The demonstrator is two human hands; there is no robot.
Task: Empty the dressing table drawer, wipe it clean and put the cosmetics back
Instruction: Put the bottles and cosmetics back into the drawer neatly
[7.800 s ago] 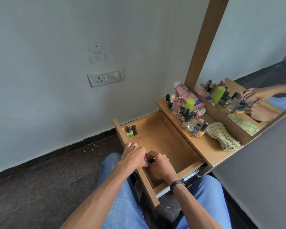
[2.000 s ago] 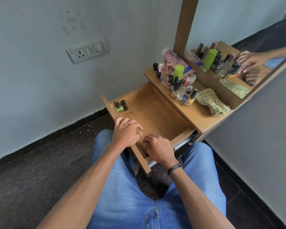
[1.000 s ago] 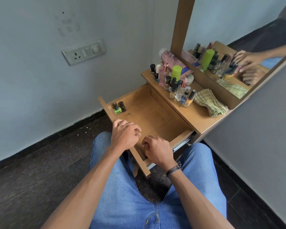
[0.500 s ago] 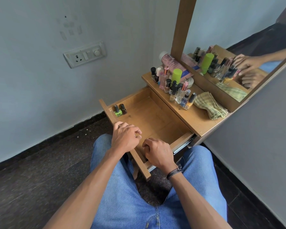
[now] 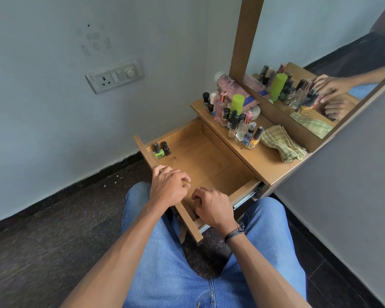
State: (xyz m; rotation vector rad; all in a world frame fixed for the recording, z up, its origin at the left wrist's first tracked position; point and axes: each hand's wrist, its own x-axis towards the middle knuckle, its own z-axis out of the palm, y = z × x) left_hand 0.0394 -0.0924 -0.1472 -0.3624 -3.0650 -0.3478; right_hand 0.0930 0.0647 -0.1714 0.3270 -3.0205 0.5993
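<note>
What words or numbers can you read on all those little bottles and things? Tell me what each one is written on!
None can be read for certain.
Black-capped bottle on the tabletop: a small white mark on its cap, too small to read.
Pink tube by the mirror frame: print too blurred to read.
Blue-labelled bottle: pattern only, no legible words.
Green nail polish in the drawer: a mark, unreadable.
Switch plate: no lettering visible.

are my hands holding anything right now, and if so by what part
It cannot be told. The left hand rests on the drawer front edge; the right hand is curled inside its near corner.
</note>
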